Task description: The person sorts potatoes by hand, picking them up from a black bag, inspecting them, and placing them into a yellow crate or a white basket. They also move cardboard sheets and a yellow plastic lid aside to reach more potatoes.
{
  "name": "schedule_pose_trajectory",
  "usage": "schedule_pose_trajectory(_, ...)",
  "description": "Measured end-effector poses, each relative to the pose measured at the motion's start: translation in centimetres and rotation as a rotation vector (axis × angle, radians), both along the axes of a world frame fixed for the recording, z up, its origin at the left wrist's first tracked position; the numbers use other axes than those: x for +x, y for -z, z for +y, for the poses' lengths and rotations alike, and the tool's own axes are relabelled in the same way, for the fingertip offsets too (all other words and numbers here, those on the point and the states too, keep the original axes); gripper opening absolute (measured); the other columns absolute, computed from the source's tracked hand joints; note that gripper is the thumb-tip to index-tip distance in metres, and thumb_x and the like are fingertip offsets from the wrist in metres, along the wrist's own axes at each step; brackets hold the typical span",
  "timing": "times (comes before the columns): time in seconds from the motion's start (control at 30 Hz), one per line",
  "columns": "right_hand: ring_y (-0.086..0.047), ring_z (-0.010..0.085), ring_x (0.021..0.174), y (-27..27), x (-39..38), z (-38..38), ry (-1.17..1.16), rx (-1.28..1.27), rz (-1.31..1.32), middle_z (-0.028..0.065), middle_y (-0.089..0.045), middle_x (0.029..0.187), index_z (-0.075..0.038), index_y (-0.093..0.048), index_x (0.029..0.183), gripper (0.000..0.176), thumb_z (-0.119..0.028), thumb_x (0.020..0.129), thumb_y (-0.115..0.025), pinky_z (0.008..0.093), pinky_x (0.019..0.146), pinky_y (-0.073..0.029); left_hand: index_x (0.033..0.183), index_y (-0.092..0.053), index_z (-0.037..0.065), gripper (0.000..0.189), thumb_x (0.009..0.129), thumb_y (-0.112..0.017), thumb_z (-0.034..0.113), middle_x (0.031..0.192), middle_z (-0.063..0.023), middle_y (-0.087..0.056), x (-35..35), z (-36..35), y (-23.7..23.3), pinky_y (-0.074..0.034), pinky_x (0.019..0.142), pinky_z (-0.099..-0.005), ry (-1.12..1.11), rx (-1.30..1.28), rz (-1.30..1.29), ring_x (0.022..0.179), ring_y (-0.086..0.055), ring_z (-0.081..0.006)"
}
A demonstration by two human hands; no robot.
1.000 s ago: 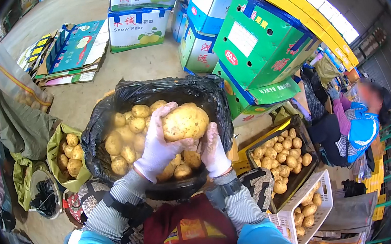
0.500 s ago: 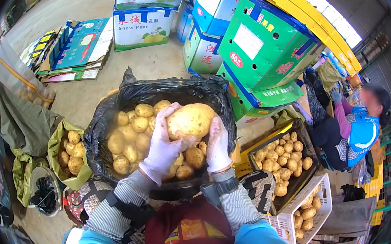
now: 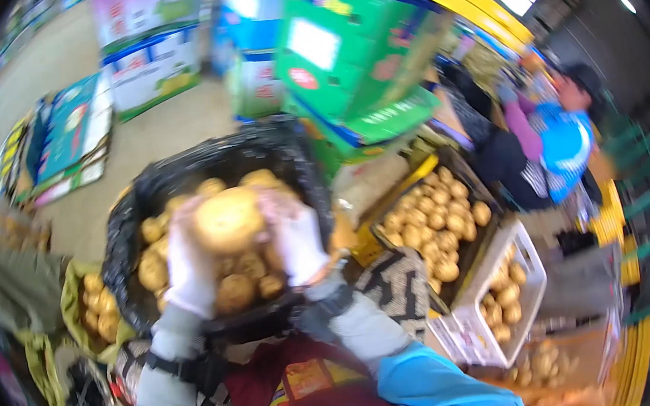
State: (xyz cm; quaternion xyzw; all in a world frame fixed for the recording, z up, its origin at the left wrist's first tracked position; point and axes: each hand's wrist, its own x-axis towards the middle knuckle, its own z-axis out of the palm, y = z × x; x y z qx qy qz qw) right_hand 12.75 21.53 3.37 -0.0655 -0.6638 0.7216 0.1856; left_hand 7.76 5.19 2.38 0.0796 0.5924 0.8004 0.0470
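A large pale-yellow potato (image 3: 228,220) is held between my two gloved hands above a basket lined with a black plastic bag (image 3: 131,249). My left hand (image 3: 189,254) presses against its left side, and my right hand (image 3: 294,234) grips it from the right. Both hands are blurred by motion, so single fingers are hard to make out. Beneath them, more potatoes (image 3: 236,293) fill the lined basket. Thin whitish gloves cover both hands, with grey sleeves at the wrists.
To the right are a dark crate of smaller potatoes (image 3: 433,223) and a white plastic basket (image 3: 485,337). A green sack of potatoes (image 3: 78,291) stands left. Stacked green cartons (image 3: 356,55) rise behind. Flattened cardboard (image 3: 66,144) lies back left. A person (image 3: 550,137) sits at the right.
The view has swung to the right, so the surroundings appear shifted left. Both hands still hold the large potato, now turned so that a rounder side faces me. The picture is blurrier.
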Motion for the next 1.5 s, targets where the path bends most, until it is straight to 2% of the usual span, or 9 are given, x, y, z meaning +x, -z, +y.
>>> schedule_pose_trajectory(0.3,-0.049,0.0212,0.126,3.4,1.3,1.2,-0.391,-0.952,-0.183,0.0064,-0.051,0.137,-0.019,-0.048,0.138,0.056,-0.045,0.091,-0.063,0.0460,0.074,-0.057,0.142,-0.043,-0.002,0.052,0.104,-0.038,0.034,0.142,-0.0122,-0.048,-0.9,0.4,-0.5,-0.035,0.112,-0.0353,0.316,-0.009,-0.017,0.132,-0.045,-0.0223)
schedule_pose_trajectory(0.4,-0.048,0.0226,0.127,2.0,6.1,8.0,-0.331,-1.249,-0.076,0.0096,-0.050,0.138,-0.013,-0.047,0.139,0.064,-0.030,0.084,-0.075,0.0464,0.085,-0.055,0.148,-0.038,0.007,0.055,0.103,-0.041,0.038,0.146,-0.0119,-0.045,-1.7,-0.5,0.7,-0.043,0.100,-0.0279,0.550,-0.045,-0.157,0.131,-0.047,-0.0237)
schedule_pose_trajectory(0.7,-0.066,0.0217,0.097,-2.1,35.8,31.0,1.145,-0.032,-0.057,0.0128,-0.059,0.123,-0.011,-0.049,0.135,0.049,-0.024,0.091,-0.068,0.0291,0.067,-0.057,0.148,-0.039,0.015,0.060,0.099,-0.047,0.049,0.144,-0.0081,-0.045,-2.1,-2.3,4.0,-0.035,0.104,-0.0426,0.323,-0.148,-0.277,0.130,-0.046,-0.0251)
schedule_pose_trajectory(0.8,-0.056,0.0295,0.120,9.7,44.6,40.8,1.266,0.483,-0.415,0.0188,-0.054,0.136,0.000,-0.044,0.140,0.061,-0.019,0.089,-0.070,0.0371,0.100,-0.046,0.141,-0.046,0.013,0.051,0.100,-0.049,0.043,0.132,-0.0053,-0.056,-1.1,-2.4,3.0,-0.045,0.091,-0.0342,0.211,-0.174,-0.247,0.113,-0.057,-0.0178)
schedule_pose_trajectory(0.83,-0.051,0.0329,0.126,8.9,45.4,41.8,1.176,0.568,-0.949,0.0226,-0.048,0.142,0.001,-0.046,0.140,0.062,-0.022,0.087,-0.070,0.0388,0.105,-0.042,0.140,-0.047,0.012,0.049,0.101,-0.048,0.042,0.129,-0.0055,-0.057,-1.1,-2.7,2.6,-0.047,0.087,-0.0328,0.152,-0.159,-0.287,0.109,-0.059,-0.0175)
schedule_pose_trajectory(0.93,-0.057,0.0324,0.116,4.1,35.8,37.6,1.111,0.681,-0.654,0.0204,-0.057,0.130,0.001,-0.049,0.136,0.054,-0.022,0.090,-0.066,0.0387,0.102,-0.044,0.139,-0.049,0.012,0.047,0.102,-0.044,0.040,0.130,-0.0050,-0.058,-1.6,-3.7,2.1,-0.046,0.092,-0.0334,0.028,-0.095,-0.415,0.111,-0.058,-0.0179)
schedule_pose_trajectory(1.17,-0.060,0.0203,0.112,-5.6,6.5,15.7,-0.157,0.542,-0.369,0.0118,-0.061,0.127,-0.002,-0.056,0.132,0.041,-0.020,0.095,-0.062,0.0319,0.098,-0.046,0.134,-0.052,0.008,0.042,0.102,-0.047,0.036,0.122,-0.0062,-0.062,-1.8,-4.2,-2.9,-0.054,0.084,-0.0260,-0.039,0.114,-0.380,0.107,-0.063,-0.0157)
schedule_pose_trajectory(1.4,-0.052,0.0328,0.122,4.9,-4.6,-5.0,-1.294,1.753,-0.191,0.0136,-0.051,0.137,-0.016,-0.051,0.139,0.062,-0.025,0.079,-0.068,0.0435,0.091,-0.049,0.135,-0.050,0.005,0.045,0.102,-0.047,0.035,0.126,-0.0105,-0.061,-2.8,-6.8,-4.2,-0.050,0.091,-0.0290,-0.024,0.168,-0.227,0.111,-0.061,-0.0188)
schedule_pose_trajectory(1.5,-0.054,0.0344,0.120,11.1,-4.6,-8.0,-1.533,1.857,-0.085,0.0125,-0.050,0.132,-0.024,-0.046,0.143,0.075,-0.022,0.073,-0.073,0.0456,0.090,-0.050,0.135,-0.049,0.004,0.046,0.103,-0.044,0.037,0.126,-0.0112,-0.060,-2.9,-7.2,-4.7,-0.049,0.092,-0.0302,-0.074,0.306,-0.359,0.113,-0.060,-0.0193)
